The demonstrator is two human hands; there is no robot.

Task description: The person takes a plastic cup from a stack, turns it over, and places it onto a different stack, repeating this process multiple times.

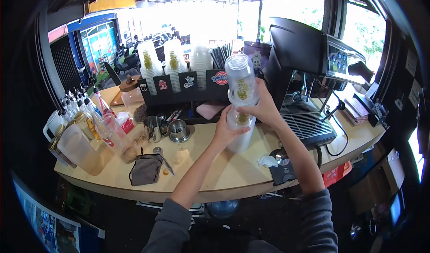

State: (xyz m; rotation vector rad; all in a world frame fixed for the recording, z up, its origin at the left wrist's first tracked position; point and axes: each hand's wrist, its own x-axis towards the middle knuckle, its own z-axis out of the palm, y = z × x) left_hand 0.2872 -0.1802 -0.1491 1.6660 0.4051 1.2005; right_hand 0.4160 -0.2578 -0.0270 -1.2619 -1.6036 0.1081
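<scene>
A tall column of clear plastic cups with gold print stands upright over the counter in front of me. My left hand (225, 131) is closed around the lower stack of cups (242, 140), its thumb lying across the front. Higher up, my right hand (264, 106) wraps the right side of the upper plastic cups (239, 76), which are bottom up. Its thumb reaches across where the two parts meet, and its other fingers are hidden behind the cups. A crumpled white tissue (268, 161) and a tamper (282, 157) lie to the right.
Behind the hands runs a black cup rack (170, 89) with stacked cups and straws. An espresso machine (309, 96) stands at right. On the left are a steel pitcher (153, 129), a metal cup (178, 131), a dark cloth (147, 168), a plastic jug (80, 150) and several bottles.
</scene>
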